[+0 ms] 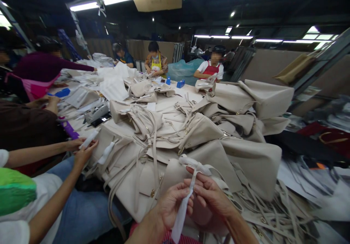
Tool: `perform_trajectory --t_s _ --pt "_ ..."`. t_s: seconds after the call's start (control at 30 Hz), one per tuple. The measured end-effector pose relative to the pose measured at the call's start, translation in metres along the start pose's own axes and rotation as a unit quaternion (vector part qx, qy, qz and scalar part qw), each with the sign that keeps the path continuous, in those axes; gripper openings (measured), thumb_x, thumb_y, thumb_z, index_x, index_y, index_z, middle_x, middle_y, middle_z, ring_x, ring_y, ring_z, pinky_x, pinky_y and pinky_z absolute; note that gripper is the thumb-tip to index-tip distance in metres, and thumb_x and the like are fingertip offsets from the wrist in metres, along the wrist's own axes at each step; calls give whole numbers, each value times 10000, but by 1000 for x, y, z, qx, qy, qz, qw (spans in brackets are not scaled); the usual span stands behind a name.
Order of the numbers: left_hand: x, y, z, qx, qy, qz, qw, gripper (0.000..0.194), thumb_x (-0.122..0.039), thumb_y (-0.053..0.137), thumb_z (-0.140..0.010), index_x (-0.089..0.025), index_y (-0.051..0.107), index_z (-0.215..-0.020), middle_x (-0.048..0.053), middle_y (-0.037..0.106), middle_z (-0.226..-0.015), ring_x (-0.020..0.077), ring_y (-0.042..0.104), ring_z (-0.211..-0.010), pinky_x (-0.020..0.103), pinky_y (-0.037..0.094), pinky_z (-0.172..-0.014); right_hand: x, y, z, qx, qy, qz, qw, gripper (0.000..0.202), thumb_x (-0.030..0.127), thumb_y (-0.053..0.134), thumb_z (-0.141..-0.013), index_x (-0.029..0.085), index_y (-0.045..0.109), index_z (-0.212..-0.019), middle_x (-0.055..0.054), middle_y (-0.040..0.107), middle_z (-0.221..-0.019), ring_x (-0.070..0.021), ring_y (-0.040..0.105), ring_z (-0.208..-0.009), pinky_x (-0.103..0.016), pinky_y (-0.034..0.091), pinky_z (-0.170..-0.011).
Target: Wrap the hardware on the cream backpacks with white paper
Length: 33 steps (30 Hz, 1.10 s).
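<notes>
In front of me, my left hand (173, 202) pinches a narrow strip of thin white wrapping material (180, 215), whose loose tail hangs down toward my lap. My right hand (209, 192) grips the same strip higher up, fingers closed and thumb pressed against it. Just beyond my fingertips is a beige handbag (173, 171) with a handle (191, 162) covered in white wrapping. The strip runs up to that handle; whether it is fastened there I cannot tell. Both palms partly hide the bag's lower part.
Beige handbags (251, 156) with long straps are heaped across the table. A co-worker's hands (84, 147) hold a white-wrapped piece at left. More people sit around the far side. Blue tape dispensers (180, 83) stand at the back; loose straps (284, 215) lie at right.
</notes>
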<state>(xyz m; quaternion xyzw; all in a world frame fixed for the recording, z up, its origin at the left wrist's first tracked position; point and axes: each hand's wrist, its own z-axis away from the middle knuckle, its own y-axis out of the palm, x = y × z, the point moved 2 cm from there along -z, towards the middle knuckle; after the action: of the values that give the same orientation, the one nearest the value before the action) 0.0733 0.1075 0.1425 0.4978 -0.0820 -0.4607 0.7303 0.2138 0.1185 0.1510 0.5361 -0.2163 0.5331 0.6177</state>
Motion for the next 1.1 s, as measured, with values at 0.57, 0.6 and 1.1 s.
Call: perform_trajectory --t_s 0.57,0.6,1.1 --pt "14 -17 16 -13 27 -143 989 324 -310 847 -619 -124 636 -779 86 730 -708 164 678 -587 254 513 -583 -5 -8 2 9 -6 -79 997 464 522 685 -828 195 710 -1156 -129 750 -1053 -26 475 -441 -138 304 -381" --pt "16 -20 18 -20 29 -165 986 330 -323 842 -609 -122 640 -777 93 735 -705 179 687 -601 268 516 -602 -4 -10 2 7 -9 -77 997 459 524 680 -831 196 712 -1150 -142 733 -1126 -33 493 -465 -139 304 -381" --pt "9 -41 11 -24 92 -417 904 311 -148 505 -544 -143 704 -783 27 714 -729 196 621 -752 269 429 -698 -8 -14 59 33 16 200 979 203 261 686 -738 210 743 -927 -15 742 -888 -170 656 -806 -250 476 -693"
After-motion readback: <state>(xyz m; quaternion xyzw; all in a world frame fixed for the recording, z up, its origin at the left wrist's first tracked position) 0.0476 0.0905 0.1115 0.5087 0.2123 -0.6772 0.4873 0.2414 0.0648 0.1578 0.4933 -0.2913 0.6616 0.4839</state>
